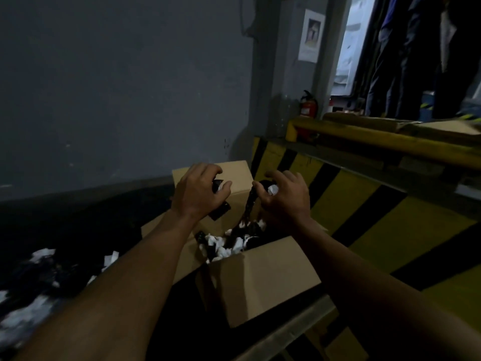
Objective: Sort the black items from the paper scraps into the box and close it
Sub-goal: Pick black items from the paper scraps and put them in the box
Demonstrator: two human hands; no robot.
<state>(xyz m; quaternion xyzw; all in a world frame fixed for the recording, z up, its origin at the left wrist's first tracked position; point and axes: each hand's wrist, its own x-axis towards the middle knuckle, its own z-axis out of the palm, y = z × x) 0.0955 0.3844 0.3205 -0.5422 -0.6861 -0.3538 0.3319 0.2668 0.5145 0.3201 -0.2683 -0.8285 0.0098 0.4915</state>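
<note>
Both forearms fill the bottom of the view, reaching out over an open cardboard box. Left grip is curled round a short black item, which sits tilted under the palm. Right grip is pinched on a long black strip, with a white paper scrap caught between the fingers too.

What matters for the next move: the box mouth is straight below both grips, so dropping in needs no sideways travel. The strip hangs roughly vertical, and its lower end is already down among the box contents, which look like a jumble of black bits and white paper. The right one is the nearer to that pile. I'd guess the scrap has to be picked off before the strip gets let go, or it goes in with it.

More paper scraps lie well off to the left on a dark surface. It's too murky to say if that's a desk or a floor, honestly. One box flap stands up behind the hands, so closing isn't done yet.

Room is dim: grey wall, yellow-and-black striped barrier on the right with a yellow rail above it, a red fire extinguisher and a poster further back.
</note>
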